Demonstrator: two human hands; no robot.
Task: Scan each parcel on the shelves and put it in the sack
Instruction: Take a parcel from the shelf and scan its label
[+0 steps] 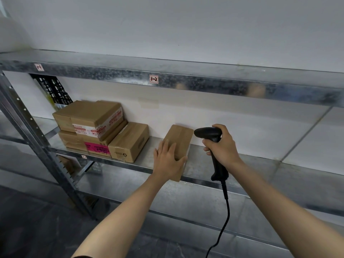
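Left hand (168, 161) lies flat and spread on the near end of a lone box (178, 146) at the shelf (201, 164) edge, probably steadying it, while the right hand (222, 146) is wrapped round a scanner (210, 135) whose nose points at the box's far end. No label shows on the box, other boxes (101, 129) wait further left, and the sack is out of view.

White wall (167, 30) behind; black perforated panel (54, 90) at left
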